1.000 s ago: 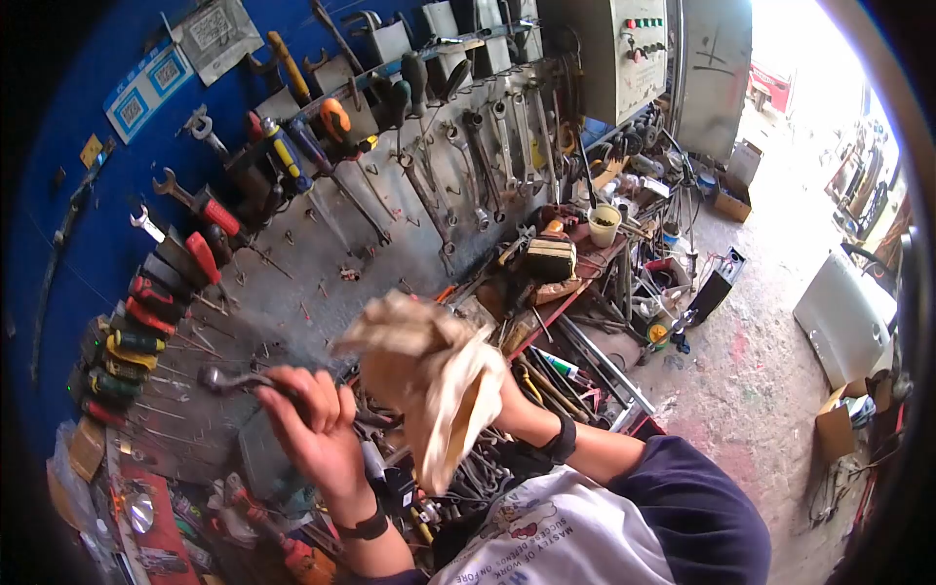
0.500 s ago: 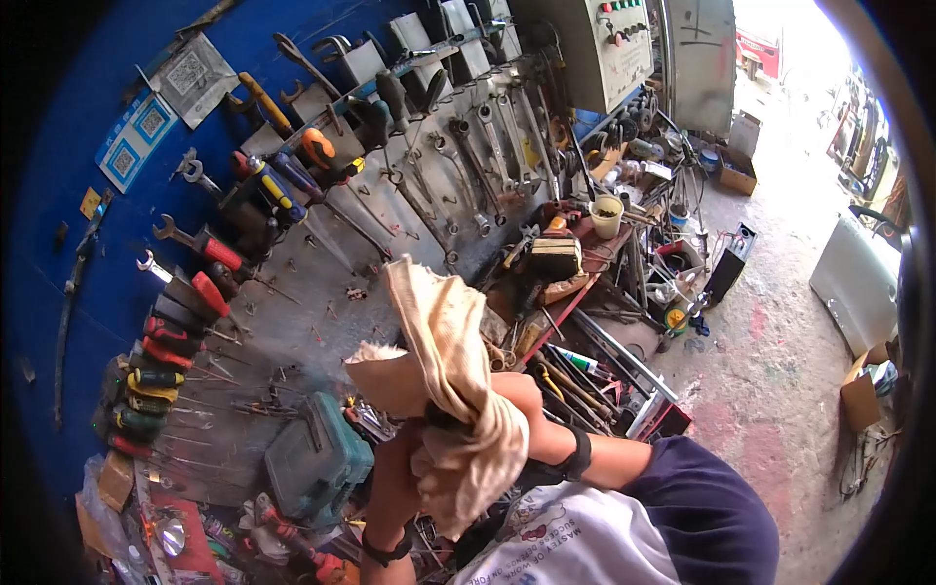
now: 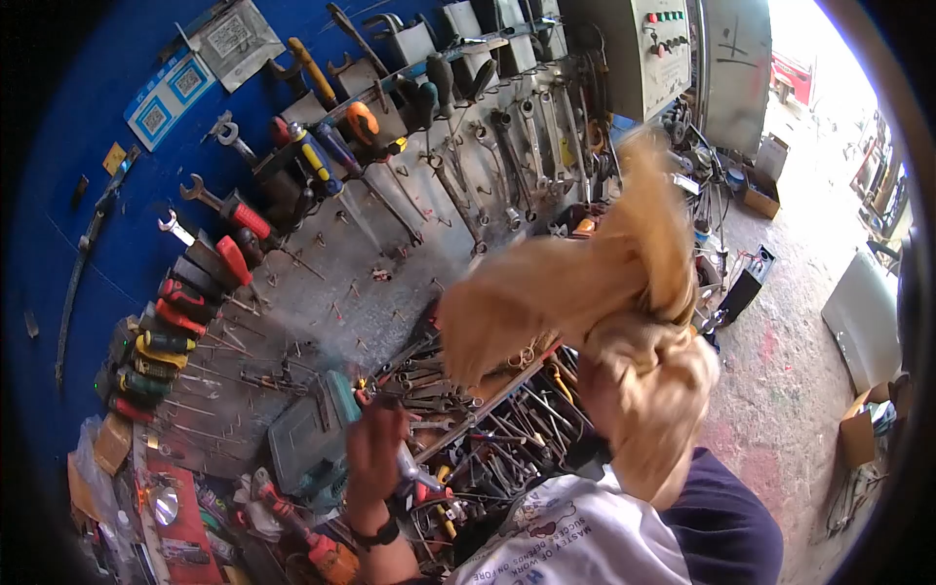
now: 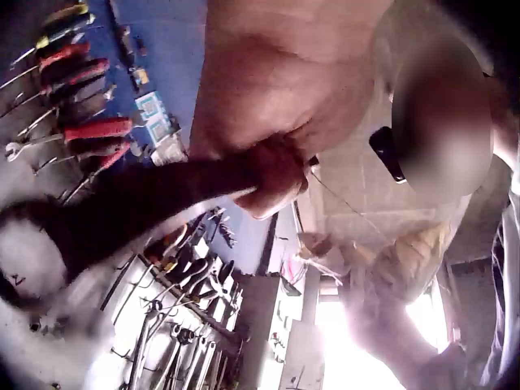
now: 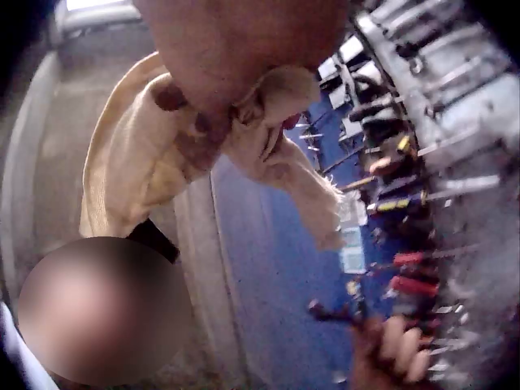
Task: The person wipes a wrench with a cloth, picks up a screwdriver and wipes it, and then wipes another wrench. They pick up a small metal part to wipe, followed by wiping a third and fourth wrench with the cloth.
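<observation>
Grips dark tool (image 4: 162,199) in left hand (image 3: 375,453), w/ fingers curled round the shank per L-wrist view; prob. a ring-type spanner, judging by the big looped end, but too blurred to be sure. Holds tan cloth (image 3: 546,302) bunched in right hand (image 5: 236,73), w/ fingers curled into the folds and loose ends hanging out (mostly hidden under fabric in head view, so can't tell the exact grip there). Hangs in mid-air, that cloth, off to the right and well apart from the tool, in front of the tool board (image 3: 292,336). Keep in mind the teal case (image 3: 307,439), just beside left hand in head view.

Looks like a wiping step, w/ no contact betw. cloth and metal at this instant. Can't tell cleanliness of the tool from these views. Calls next for bringing both together: steady the shank, wrap a fresh fold round the looped end, rub along the length. If done wiping, calls instead for laying cloth aside and parking the tool, poss. by the loose wrenches (image 3: 429,385). Mind snagging loose ends on nearby screwdrivers (image 3: 232,261).
</observation>
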Action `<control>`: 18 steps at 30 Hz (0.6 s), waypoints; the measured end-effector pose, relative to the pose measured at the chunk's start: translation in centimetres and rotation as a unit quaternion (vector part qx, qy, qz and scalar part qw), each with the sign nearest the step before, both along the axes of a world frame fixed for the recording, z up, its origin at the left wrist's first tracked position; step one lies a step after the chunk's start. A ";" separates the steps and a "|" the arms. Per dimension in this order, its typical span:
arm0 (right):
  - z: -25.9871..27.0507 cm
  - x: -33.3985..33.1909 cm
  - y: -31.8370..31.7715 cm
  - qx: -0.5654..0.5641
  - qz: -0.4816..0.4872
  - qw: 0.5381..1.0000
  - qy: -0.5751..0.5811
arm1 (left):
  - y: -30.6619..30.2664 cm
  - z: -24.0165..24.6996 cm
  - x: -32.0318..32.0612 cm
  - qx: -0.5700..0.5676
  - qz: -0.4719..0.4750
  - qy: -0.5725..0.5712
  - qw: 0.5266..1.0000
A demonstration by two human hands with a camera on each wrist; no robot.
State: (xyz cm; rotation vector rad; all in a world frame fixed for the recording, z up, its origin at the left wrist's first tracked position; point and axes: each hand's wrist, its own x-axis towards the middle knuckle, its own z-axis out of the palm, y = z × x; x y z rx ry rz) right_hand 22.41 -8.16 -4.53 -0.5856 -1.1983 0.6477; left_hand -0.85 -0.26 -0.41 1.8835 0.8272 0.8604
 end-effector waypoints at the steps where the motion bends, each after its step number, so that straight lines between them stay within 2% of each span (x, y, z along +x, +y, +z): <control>1: -0.4 0.6 0.2 -0.011 -0.004 1.000 -0.002 | 0.3 0.7 0.9 -0.036 -0.012 -0.123 0.992; 4: -2.0 1.8 1.6 -0.056 -0.012 0.998 -0.020 | 1.5 1.8 1.7 -0.062 -0.146 -0.244 0.957; 7: -3.2 -0.3 2.9 -0.092 0.016 0.994 -0.060 | 2.0 0.3 2.4 -0.048 -0.188 -0.218 0.956; 8: -3.3 -1.4 3.0 -0.101 0.033 0.992 -0.069 | 1.5 0.2 3.1 -0.080 -0.181 -0.243 0.950; 9: -3.4 -2.6 3.1 -0.114 0.067 0.989 -0.070 | 1.6 0.1 3.6 -0.091 -0.223 -0.259 0.935; 11: -5.7 -3.4 3.8 -0.173 0.200 0.958 -0.111 | 1.9 -0.7 4.6 -0.127 -0.279 -0.294 0.905; 12: -5.9 -3.5 3.6 -0.162 0.204 0.957 -0.124 | 2.2 -1.2 4.5 -0.141 -0.310 -0.285 0.896; 15: -7.2 -2.9 3.7 -0.152 0.206 0.967 -0.022 | 2.4 -1.1 4.6 -0.197 -0.294 -0.299 0.886; 16: -4.8 -1.8 3.1 -0.105 0.233 0.966 -0.035 | 2.6 -1.2 4.6 -0.181 -0.296 -0.291 0.892; 17: -5.3 -1.0 4.0 -0.070 0.246 0.962 -0.092 | 2.8 -1.2 4.8 -0.136 -0.292 -0.269 0.908; 18: -5.4 -0.8 3.6 -0.104 0.235 0.964 -0.069 | 3.0 -1.2 5.0 -0.093 -0.287 -0.246 0.921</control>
